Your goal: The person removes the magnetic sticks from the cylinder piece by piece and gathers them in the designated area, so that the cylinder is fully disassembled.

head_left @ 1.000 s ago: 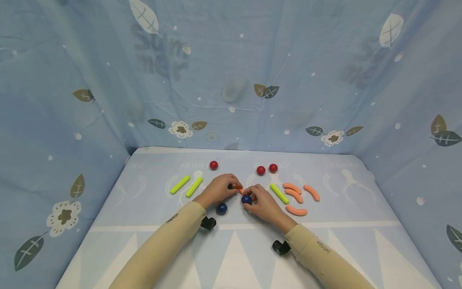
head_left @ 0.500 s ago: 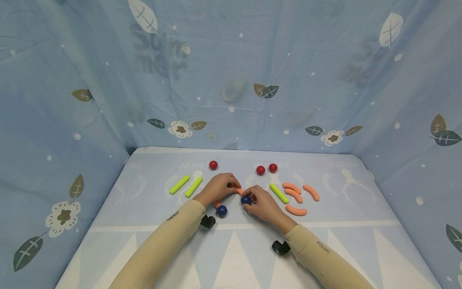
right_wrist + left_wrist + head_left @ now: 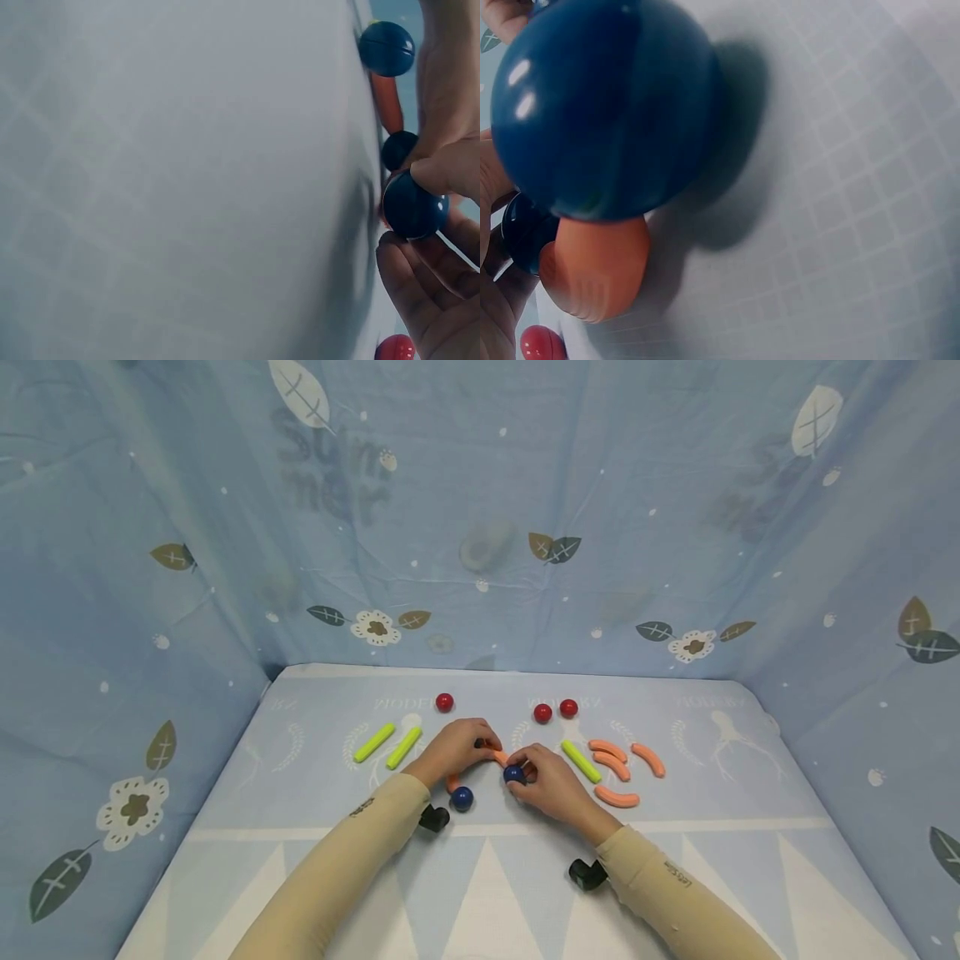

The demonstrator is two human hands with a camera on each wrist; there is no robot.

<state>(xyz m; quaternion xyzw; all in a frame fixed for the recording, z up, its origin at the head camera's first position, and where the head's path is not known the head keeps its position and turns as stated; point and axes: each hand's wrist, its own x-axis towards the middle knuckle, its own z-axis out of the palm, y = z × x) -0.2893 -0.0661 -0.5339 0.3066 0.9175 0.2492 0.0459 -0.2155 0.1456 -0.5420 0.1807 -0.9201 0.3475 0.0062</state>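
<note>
In the head view my left hand [image 3: 456, 752] holds a small dark blue ball [image 3: 526, 232] between thumb and fingers. An orange curved stick [image 3: 498, 756] runs from there toward my right hand [image 3: 553, 787]. The right hand pinches another blue ball [image 3: 513, 775] at that stick's other end; fingers hide the contact. Below the left wrist lies a third blue ball [image 3: 462, 798], large in the left wrist view. A second orange curved stick [image 3: 453, 782] meets it and leads toward the left-hand ball. The right wrist view shows the blue balls in a row.
Two lime green sticks [image 3: 387, 748] lie at the left, and another green stick [image 3: 581, 762] lies right of the hands. Several orange curved sticks [image 3: 617, 797] are at the right. Red balls [image 3: 543, 713] rest toward the back, before the blue patterned curtain [image 3: 480, 527].
The blue ball below the left wrist has shifted slightly toward the person, and the orange curved stick beside it has come into view. Both hands stay nearly in place with their holds unchanged.
</note>
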